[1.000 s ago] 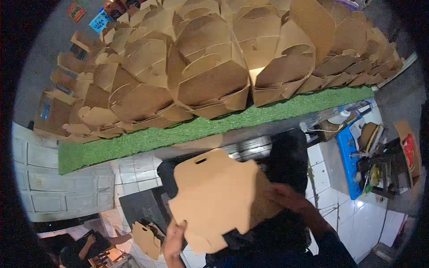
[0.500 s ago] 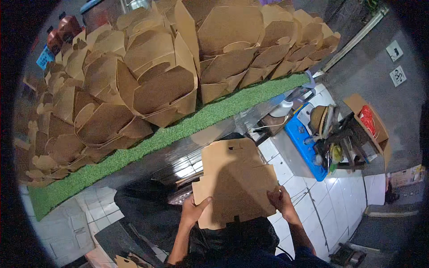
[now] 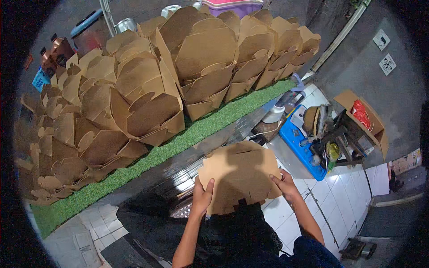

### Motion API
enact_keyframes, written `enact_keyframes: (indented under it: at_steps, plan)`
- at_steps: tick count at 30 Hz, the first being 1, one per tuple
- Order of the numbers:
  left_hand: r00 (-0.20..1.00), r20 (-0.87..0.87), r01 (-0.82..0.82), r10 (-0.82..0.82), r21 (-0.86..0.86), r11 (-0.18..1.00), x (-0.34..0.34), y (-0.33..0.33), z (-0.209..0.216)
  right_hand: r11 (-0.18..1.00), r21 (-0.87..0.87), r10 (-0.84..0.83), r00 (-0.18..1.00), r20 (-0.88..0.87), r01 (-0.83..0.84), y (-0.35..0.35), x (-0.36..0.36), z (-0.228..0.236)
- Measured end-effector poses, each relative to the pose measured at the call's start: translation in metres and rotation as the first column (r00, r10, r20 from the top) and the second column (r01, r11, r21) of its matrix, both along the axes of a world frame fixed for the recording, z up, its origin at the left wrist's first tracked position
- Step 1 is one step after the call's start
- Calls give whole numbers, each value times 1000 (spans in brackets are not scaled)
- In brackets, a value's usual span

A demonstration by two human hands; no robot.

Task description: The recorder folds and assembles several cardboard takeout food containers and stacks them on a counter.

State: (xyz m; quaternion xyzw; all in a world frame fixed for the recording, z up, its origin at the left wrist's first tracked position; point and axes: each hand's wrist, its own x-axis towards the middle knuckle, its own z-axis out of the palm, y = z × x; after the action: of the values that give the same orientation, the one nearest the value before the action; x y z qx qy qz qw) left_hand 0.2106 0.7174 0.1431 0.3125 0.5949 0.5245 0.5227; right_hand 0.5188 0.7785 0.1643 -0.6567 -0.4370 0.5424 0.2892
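A flat brown cardboard box blank [image 3: 243,181] with cut slits and a notch at its near edge is held up over my lap. My left hand [image 3: 203,196] grips its left edge, thumb on top. On the opposite edge, my right hand [image 3: 285,185] pinches the board between thumb and fingers. The fingers beneath the board are partly hidden. A shadow falls across its middle. Beyond it, many folded brown cardboard boxes [image 3: 154,114] with raised flaps stand stacked together on a ledge covered in green artificial grass [image 3: 210,119].
To the right, a blue tray [image 3: 297,149] holds assorted items, with a yellow-green bottle [image 3: 333,152] beside it. An open carton [image 3: 379,134] contains a red plastic bag [image 3: 361,115]. White floor tiles [image 3: 333,201] lie below. A purple tub [image 3: 234,6] sits behind the boxes.
The blank's far end, with its slot, has gone out of sight, and the board looks shorter with a rounded far edge. Both hands still hold its sides. The whole view has shifted slightly.
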Motion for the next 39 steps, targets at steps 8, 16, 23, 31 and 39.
enact_keyframes:
  at_steps: [8,16,23,31,39]
  plan:
    - [998,29,50,-48,-64,997,1,-1,-25,991,-135,-23,998,-62,15,-4,8,-20]
    - [976,12,216,-216,-43,975,2,-7,-15,995,-103,-10,999,-35,6,2,15,6]
    - [925,150,358,-349,-30,933,15,-9,-26,998,-66,-17,998,64,21,-3,25,29]
    - [916,269,305,-296,10,952,22,20,-14,997,-9,-72,997,20,72,12,35,30]
    - [955,198,244,-221,-101,964,35,43,-10,999,50,-23,997,80,19,41,46,21]
